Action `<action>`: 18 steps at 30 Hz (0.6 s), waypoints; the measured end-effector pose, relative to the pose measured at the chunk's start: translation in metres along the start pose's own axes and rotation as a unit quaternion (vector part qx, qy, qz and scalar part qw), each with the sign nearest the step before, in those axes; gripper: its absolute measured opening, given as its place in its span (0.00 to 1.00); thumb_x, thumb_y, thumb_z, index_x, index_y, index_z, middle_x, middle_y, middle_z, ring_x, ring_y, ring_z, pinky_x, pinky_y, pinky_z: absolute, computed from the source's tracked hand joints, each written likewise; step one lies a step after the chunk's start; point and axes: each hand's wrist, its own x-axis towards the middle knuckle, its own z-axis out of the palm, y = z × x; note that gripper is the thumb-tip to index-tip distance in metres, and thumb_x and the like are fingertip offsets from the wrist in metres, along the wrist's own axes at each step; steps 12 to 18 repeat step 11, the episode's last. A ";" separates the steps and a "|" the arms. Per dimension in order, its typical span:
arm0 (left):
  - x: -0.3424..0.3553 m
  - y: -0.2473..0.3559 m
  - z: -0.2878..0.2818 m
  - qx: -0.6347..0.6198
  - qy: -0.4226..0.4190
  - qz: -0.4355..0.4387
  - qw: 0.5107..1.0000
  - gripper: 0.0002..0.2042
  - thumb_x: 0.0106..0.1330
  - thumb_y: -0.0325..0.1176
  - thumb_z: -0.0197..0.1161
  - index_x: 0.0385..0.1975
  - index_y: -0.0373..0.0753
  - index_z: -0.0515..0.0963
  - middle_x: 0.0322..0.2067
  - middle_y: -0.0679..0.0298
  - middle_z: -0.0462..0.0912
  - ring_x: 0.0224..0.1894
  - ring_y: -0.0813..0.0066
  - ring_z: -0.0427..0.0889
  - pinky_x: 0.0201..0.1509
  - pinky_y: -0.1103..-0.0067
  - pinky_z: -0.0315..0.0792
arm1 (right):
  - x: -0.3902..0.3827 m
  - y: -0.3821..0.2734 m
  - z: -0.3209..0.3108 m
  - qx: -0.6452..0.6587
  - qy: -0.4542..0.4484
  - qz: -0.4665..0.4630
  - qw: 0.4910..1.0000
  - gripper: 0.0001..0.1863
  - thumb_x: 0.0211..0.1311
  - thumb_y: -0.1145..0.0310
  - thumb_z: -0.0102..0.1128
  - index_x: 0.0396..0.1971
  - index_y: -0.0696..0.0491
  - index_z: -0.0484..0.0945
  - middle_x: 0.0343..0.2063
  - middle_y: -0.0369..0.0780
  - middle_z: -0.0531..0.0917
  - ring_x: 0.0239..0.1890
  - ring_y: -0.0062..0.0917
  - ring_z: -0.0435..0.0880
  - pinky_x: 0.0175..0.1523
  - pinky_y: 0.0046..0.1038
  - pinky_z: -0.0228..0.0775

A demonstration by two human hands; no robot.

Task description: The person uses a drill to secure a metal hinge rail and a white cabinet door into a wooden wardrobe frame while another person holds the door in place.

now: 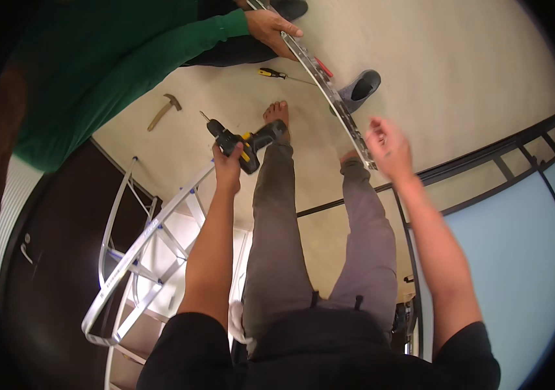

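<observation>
A black and yellow cordless drill [245, 144] with a long bit is gripped in my left hand [227, 169], its bit pointing up and left. Beyond it, a long narrow metal rail [329, 91] runs slantwise from the top toward my right hand [389, 151]. That hand is just right of the rail's near end, slightly blurred, with fingers curled in; anything small between them cannot be made out. Another person's hand [271, 31], in a green sleeve [180, 55], holds the rail's far part.
A hammer [164, 112], a yellow and black screwdriver [271, 73] and a grey shoe [360, 90] lie on the floor. An aluminium stepladder [151, 234] stands left, by a dark door [56, 240]. On the right is a black-framed light blue panel [511, 260].
</observation>
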 end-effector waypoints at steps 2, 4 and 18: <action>0.075 -0.020 -0.003 -0.016 0.003 -0.012 1.000 0.29 0.74 0.30 0.73 0.70 0.36 0.66 0.54 0.58 0.85 0.53 0.68 0.85 0.60 0.72 0.77 | 0.070 0.044 0.018 -0.063 0.018 -0.025 0.998 0.20 0.70 0.63 0.67 0.59 0.52 0.85 0.44 0.44 0.91 0.45 0.41 0.90 0.52 0.39 0.82; 0.140 -0.039 -0.010 0.001 -0.016 -0.028 0.999 0.30 0.73 0.29 0.73 0.71 0.38 0.67 0.54 0.59 0.85 0.55 0.67 0.84 0.60 0.70 0.78 | 0.133 0.073 0.043 -0.070 0.005 -0.035 0.997 0.19 0.72 0.59 0.67 0.56 0.52 0.86 0.45 0.43 0.91 0.45 0.41 0.90 0.53 0.39 0.82; 0.282 -0.103 -0.034 -0.070 -0.134 -0.081 0.985 0.34 0.73 0.33 0.75 0.75 0.47 0.64 0.63 0.58 0.81 0.63 0.57 0.83 0.69 0.59 0.78 | 0.191 0.056 0.109 0.251 -0.014 0.145 0.957 0.29 0.74 0.38 0.63 0.59 0.47 0.88 0.60 0.44 0.90 0.60 0.35 0.89 0.67 0.34 0.76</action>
